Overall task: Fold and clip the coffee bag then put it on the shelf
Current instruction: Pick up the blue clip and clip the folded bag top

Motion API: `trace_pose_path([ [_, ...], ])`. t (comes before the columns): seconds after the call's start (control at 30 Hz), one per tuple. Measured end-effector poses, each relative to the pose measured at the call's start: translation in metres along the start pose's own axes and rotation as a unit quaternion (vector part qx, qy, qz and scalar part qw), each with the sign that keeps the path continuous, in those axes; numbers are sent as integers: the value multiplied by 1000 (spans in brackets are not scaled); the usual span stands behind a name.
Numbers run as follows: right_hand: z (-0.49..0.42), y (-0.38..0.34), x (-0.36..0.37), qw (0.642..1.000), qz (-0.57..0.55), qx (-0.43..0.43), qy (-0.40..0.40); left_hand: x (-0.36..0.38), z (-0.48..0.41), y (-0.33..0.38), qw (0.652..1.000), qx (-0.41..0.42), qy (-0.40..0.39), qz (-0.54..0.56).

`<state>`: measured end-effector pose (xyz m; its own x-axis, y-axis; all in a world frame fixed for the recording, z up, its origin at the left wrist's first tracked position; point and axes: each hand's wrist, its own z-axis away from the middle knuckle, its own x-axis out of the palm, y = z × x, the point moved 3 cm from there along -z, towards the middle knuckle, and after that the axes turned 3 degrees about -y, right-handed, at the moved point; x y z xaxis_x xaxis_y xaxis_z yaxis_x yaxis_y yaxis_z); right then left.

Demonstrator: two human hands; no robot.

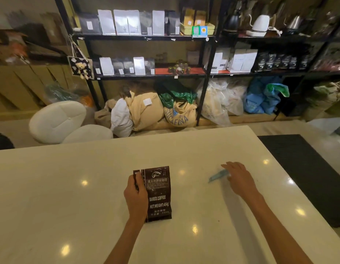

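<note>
A glossy cream table [70, 187] fills the lower half of the frame, its polished top dotted with round reflections of ceiling lights. Beyond its far edge, across the upper half, stands a black metal shelf [142, 38] in several bays. The upper tiers hold rows of white, grey and black pouches, a few yellow boxes, and kettles [260, 23] toward the upper right; a cluster of small jars [178, 69] sits on the middle tier. Under the lowest tier, at floor level, lie bulky tan sacks [146, 111] (one with blue lettering), clear plastic bags and a blue one [260, 100]. At centre left, two white cushioned seats [58, 121] rest beside the table, and stacked cardboard lines the wall at the left edge. A dark mat [302, 168] covers the floor at the right of the table.

The coffee bag [158, 193], dark brown with white print, lies flat on the table at lower centre, its top edge pointing toward the shelf. The left hand [136, 195] grips the bag's left side, thumb over the front near the upper corner and fingers curled around the edge. To the right, well apart from the bag, a pale blue clip [217, 176] lies on the table. The right hand [239, 178] is over its right end with fingers spread loosely; whether they have closed on it I cannot tell, since the hand is blurred.
</note>
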<state>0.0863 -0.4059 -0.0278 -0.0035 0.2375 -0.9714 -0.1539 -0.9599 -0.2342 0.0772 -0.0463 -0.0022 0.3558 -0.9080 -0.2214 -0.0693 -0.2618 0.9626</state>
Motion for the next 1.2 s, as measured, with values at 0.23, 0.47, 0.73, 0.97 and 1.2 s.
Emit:
trace_pose_path([
  [0.23,14,-47,1,990,-131,-52,-12,-2,-1,-4,998,3,-54,31],
  [0.47,43,-165,-16,903,-379,-139,-150,-19,-9,-1,985,36,-169,-16],
  [0.73,49,-198,-15,934,-280,-193,-108,-29,-12,9,977,7,-209,44],
  [0.97,54,-203,-15,919,-313,-179,-160,-23,-7,10,971,17,-234,40],
  [1.2,58,-197,-22,897,-404,-85,-159,-18,-5,17,960,14,-274,59],
])
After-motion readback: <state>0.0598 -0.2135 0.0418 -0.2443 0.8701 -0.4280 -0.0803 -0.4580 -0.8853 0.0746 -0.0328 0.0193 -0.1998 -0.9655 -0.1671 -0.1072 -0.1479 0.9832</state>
